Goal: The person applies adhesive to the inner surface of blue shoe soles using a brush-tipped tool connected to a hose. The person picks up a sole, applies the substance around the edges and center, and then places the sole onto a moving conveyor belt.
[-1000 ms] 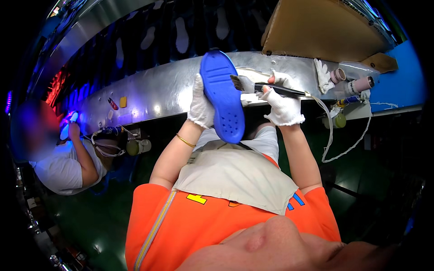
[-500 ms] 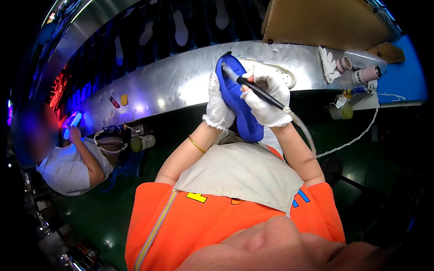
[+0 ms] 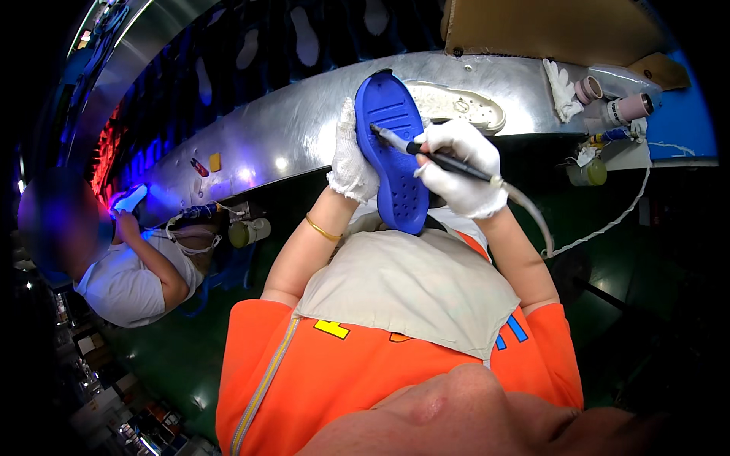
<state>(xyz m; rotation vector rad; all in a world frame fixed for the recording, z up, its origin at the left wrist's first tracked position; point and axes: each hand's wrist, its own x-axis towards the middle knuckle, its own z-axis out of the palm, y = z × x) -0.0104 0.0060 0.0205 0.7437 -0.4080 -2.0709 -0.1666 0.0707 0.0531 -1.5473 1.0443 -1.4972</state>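
Observation:
My left hand [image 3: 352, 161], in a white glove with bare fingertips hidden behind the edge, holds a blue shoe sole [image 3: 399, 171] by its left side. The sole stands tilted, its ridged inner face toward me and its holed end low, near my apron. My right hand [image 3: 465, 171], also gloved, grips a brush [image 3: 395, 141] by its black handle. The bristles touch the sole's inner face near its left edge, below the ridges. A pale hose [image 3: 530, 209] runs from the handle's rear end. Behind the blue sole, a white shoe sole [image 3: 464, 108] lies on the metal bench.
The curved metal bench [image 3: 304, 125] borders a dark conveyor carrying several soles. At the right are a cardboard box [image 3: 532, 30], a white glove [image 3: 561, 91], pink cups [image 3: 630, 108] and a greenish jar [image 3: 589, 173]. A co-worker [image 3: 129, 277] sits at the left.
The brush tip has moved down from near the sole's upper end to its left side below the ridges. The sole has turned to show more of its inner face.

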